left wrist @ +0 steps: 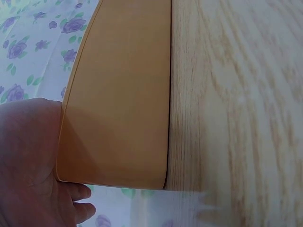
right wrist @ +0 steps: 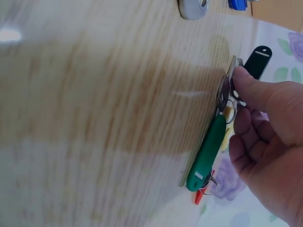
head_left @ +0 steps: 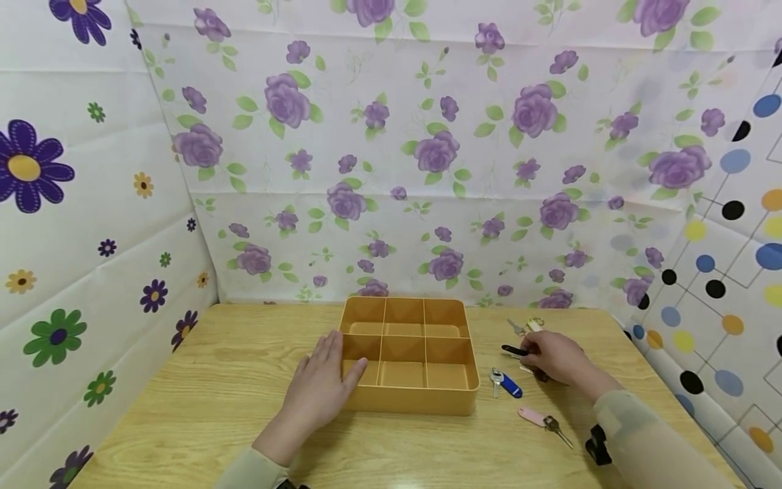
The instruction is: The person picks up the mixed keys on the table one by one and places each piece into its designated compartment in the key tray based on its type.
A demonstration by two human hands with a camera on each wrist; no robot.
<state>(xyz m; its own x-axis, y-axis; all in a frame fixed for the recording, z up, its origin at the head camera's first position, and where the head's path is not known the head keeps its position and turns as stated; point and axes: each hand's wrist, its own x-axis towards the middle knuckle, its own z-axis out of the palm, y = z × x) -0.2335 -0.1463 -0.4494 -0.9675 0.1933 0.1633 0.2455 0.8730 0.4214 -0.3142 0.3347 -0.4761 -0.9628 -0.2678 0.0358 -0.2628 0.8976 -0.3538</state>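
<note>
My left hand rests at the left wall of a yellow-orange six-compartment box, fingers straight along the outside, thumb over the front left compartment. The left wrist view shows my fingertips past the box's corner. To the right of the box, my right hand pinches a key with a black tag between thumb and fingers. Just under that hand lie a key with a green tag and one with a red tag. Nearer me are a key with a blue tag and one with a pink tag.
Behind the right hand lies another key beside a pale yellow tag. All stand on a wooden table. Flower-patterned cloth hangs behind it, with dotted cloth on the right.
</note>
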